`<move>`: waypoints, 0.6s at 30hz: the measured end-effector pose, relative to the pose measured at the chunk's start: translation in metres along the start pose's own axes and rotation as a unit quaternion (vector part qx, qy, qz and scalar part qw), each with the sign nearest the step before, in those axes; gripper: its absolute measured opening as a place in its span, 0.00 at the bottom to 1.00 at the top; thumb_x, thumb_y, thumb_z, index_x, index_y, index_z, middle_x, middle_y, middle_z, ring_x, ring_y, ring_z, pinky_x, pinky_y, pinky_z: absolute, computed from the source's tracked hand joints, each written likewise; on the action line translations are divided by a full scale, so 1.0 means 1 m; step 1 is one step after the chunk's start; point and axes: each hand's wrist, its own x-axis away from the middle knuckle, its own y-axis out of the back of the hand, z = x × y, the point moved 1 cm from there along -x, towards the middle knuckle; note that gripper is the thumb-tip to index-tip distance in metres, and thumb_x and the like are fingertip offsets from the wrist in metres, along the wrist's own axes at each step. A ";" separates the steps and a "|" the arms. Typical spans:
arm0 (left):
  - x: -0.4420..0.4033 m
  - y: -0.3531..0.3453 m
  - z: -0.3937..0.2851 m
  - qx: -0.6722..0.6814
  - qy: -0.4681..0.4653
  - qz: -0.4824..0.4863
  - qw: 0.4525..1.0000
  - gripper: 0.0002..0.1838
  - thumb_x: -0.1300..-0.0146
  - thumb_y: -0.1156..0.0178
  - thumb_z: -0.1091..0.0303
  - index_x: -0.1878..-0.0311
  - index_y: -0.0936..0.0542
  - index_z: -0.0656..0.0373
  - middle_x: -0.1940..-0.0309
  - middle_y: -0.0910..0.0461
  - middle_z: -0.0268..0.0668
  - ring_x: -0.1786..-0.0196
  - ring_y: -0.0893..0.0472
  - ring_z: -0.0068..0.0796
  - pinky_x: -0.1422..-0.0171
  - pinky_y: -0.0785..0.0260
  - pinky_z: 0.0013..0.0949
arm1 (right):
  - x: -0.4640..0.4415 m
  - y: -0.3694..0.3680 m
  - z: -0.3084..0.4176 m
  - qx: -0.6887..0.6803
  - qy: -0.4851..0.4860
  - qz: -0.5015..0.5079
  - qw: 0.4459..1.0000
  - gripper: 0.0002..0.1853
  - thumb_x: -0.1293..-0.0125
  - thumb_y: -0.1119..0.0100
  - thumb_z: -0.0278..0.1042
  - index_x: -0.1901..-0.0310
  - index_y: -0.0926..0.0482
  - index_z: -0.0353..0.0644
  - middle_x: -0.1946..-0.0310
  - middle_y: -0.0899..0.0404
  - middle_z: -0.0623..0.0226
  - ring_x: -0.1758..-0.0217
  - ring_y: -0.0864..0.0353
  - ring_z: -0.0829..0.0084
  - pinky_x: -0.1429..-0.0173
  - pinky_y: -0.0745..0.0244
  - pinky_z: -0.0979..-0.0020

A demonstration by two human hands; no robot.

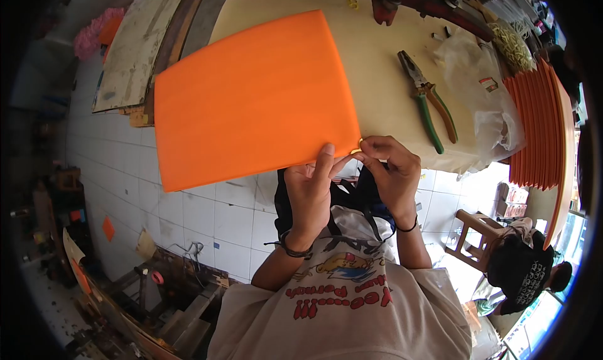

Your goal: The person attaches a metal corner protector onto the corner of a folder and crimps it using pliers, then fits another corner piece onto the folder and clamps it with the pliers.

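Observation:
A large flat orange panel (254, 102) lies partly on the pale tabletop, its near edge jutting out over the floor. My left hand (312, 187) grips that near edge close to the right corner, thumb on top and fingers beneath. At the corner my right hand (392, 171) pinches a small yellowish piece (357, 151), too small to make out well; its fingertips almost meet those of my left hand. Pliers (428, 99) with green and brown handles rest on the table to the right, jaws pointing away from me.
A clear plastic bag (483, 96) lies right of the pliers. Stacked orange sheets (534, 127) stand at the far right. A red metal bar (414, 5) crosses the table's far edge. Lower right, a person in black (521, 266) is near a wooden stool (468, 237).

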 end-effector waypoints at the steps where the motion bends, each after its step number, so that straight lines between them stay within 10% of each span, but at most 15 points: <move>1: 0.000 0.001 0.000 0.001 -0.005 0.005 1.000 0.10 0.26 0.48 0.73 0.50 0.24 0.72 0.51 0.21 0.41 0.48 0.17 0.33 0.38 0.21 0.44 | -0.001 -0.001 -0.001 0.002 0.013 -0.004 1.000 0.08 0.45 0.29 0.19 0.63 0.15 0.34 0.62 0.14 0.61 0.61 0.14 0.71 0.56 0.20 0.73; 18: 0.003 0.006 -0.003 -0.032 0.006 -0.024 0.999 0.12 0.26 0.48 0.70 0.50 0.25 0.71 0.55 0.17 0.46 0.52 0.14 0.40 0.40 0.21 0.43 | 0.003 -0.007 0.003 0.050 0.091 -0.005 0.995 0.13 0.48 0.25 0.22 0.60 0.16 0.33 0.61 0.14 0.60 0.61 0.14 0.67 0.60 0.19 0.70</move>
